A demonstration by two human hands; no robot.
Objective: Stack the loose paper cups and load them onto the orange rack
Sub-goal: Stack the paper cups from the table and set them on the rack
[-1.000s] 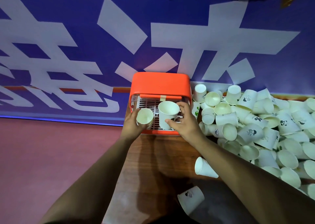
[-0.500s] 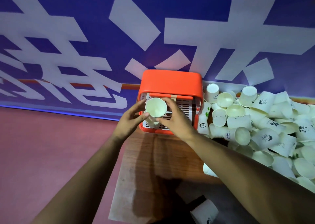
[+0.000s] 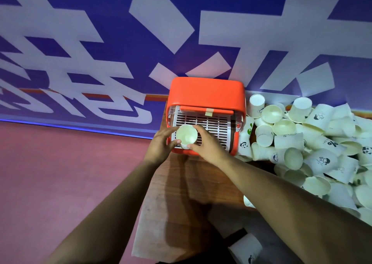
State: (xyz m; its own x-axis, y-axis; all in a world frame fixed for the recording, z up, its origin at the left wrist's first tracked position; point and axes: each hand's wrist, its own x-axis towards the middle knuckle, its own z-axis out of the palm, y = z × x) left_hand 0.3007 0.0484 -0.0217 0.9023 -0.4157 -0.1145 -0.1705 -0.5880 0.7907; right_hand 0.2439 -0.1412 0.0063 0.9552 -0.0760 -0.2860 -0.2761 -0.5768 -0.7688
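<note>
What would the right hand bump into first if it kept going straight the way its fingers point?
The right hand points up and left at the cup it already touches. Just beyond the cup sits the left hand, then the rack grille; depth is hard to judge.

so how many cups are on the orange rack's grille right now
1 visible stack of cups at the grille's front left, held by both hands, left and right; nested cups inside can't be counted.

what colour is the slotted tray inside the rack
White, with dark slots, framed by the orange rack; the slotted tray shows in the head view.
</note>
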